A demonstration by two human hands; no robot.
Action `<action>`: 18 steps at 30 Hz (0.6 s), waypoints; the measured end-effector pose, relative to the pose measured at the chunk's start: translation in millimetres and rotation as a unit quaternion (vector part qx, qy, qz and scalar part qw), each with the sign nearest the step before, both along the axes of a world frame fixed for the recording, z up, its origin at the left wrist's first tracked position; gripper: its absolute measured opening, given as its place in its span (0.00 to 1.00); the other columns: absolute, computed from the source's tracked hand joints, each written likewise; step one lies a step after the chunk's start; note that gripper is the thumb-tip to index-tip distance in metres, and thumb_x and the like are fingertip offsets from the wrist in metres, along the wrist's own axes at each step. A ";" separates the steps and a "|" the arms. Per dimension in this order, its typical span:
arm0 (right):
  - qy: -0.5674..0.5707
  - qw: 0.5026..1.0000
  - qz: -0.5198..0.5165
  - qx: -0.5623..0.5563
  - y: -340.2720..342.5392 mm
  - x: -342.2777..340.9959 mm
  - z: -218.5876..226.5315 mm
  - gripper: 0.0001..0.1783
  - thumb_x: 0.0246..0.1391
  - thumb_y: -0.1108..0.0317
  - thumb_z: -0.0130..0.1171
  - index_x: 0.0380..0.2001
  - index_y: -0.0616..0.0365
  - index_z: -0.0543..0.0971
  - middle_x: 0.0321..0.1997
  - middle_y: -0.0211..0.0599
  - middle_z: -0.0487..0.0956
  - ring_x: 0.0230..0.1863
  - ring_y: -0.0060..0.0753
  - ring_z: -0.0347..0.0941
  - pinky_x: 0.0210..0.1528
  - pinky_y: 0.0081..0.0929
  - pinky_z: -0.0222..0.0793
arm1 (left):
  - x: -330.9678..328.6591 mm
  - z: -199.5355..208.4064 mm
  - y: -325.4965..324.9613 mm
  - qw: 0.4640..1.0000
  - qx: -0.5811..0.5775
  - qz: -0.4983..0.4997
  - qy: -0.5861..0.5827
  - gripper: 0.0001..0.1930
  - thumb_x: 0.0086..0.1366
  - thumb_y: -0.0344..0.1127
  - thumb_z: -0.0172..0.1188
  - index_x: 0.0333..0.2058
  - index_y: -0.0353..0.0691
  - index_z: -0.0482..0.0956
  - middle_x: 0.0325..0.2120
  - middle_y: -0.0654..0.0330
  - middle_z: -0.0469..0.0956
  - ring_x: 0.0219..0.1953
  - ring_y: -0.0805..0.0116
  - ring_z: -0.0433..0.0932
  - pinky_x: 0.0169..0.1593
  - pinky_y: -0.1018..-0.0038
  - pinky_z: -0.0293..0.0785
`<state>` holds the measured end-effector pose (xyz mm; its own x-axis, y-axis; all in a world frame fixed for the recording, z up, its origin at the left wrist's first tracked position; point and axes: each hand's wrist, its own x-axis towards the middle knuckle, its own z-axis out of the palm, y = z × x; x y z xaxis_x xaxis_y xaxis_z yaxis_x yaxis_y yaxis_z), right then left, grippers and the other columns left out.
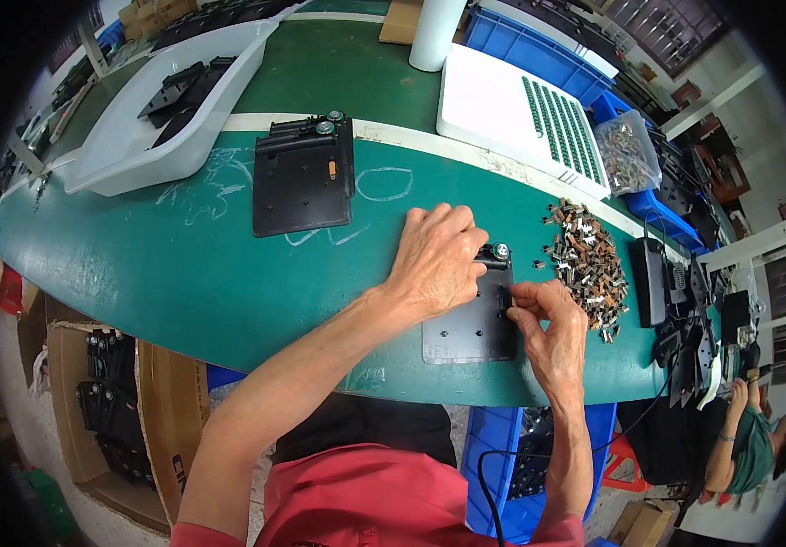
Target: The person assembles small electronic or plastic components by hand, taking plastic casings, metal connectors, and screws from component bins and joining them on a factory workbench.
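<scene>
In front of me on the green bench lies a flat black plastic housing point(466, 333) with a small round fitting at its top. My left hand point(438, 260) grips the housing's upper left part, fingers curled, their tips partly hidden. At the right edge of the same housing, my right hand point(552, 328) pinches with thumb and forefinger. Whatever sits between those fingertips is too small and covered to name. Just beyond the right hand spreads a pile of small metal and brown parts point(589, 269). A similar black housing point(302, 187) lies farther left, with an orange-brown piece on its face.
A white tub point(128, 164) with black parts stands at the far left. Behind the pile are a white tray point(484, 100) with rows of green pieces and a bag of small parts point(628, 150). A cardboard box point(169, 410) stands below left. A co-worker point(748, 447) is at right.
</scene>
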<state>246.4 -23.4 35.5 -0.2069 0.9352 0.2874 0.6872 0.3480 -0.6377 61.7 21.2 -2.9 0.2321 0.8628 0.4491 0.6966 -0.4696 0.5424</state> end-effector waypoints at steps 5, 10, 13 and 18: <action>-0.004 1.000 0.006 -0.023 1.9 -1.1 -1.2 0.12 0.44 0.83 0.64 0.35 0.65 0.80 0.29 0.43 0.77 0.28 0.37 0.77 0.32 0.30 0.73 | 0.9 -0.6 0.3 1.000 0.004 0.000 0.000 0.15 0.48 0.30 0.70 0.37 0.37 0.83 0.32 0.61 0.74 0.40 0.61 0.72 0.46 0.63 0.64; -0.008 0.999 0.013 -0.028 5.3 -2.4 -1.2 0.12 0.44 0.83 0.64 0.36 0.66 0.80 0.29 0.44 0.77 0.28 0.37 0.77 0.32 0.30 0.73 | 0.0 -0.3 0.2 1.000 0.000 0.001 0.004 0.15 0.49 0.30 0.70 0.37 0.37 0.83 0.33 0.61 0.74 0.40 0.61 0.72 0.46 0.64 0.64; -0.008 0.999 0.020 -0.039 4.0 1.4 -0.9 0.12 0.44 0.83 0.64 0.36 0.66 0.81 0.29 0.44 0.78 0.28 0.37 0.77 0.31 0.30 0.72 | 0.1 -1.2 0.6 1.000 0.001 0.000 0.003 0.15 0.48 0.30 0.70 0.38 0.37 0.83 0.33 0.61 0.74 0.40 0.61 0.72 0.46 0.64 0.64; -0.005 0.999 0.026 -0.026 2.8 2.9 -4.5 0.12 0.44 0.82 0.64 0.36 0.65 0.82 0.29 0.44 0.78 0.27 0.37 0.77 0.31 0.30 0.72 | 0.4 0.0 0.3 1.000 0.002 0.000 0.003 0.16 0.48 0.30 0.71 0.38 0.37 0.83 0.33 0.61 0.74 0.40 0.61 0.72 0.46 0.64 0.64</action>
<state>249.3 -20.6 31.0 -0.2591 0.9364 0.2366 0.6751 0.3507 -0.6490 62.1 21.5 -2.9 0.2355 0.8612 0.4503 0.6999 -0.4718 0.5363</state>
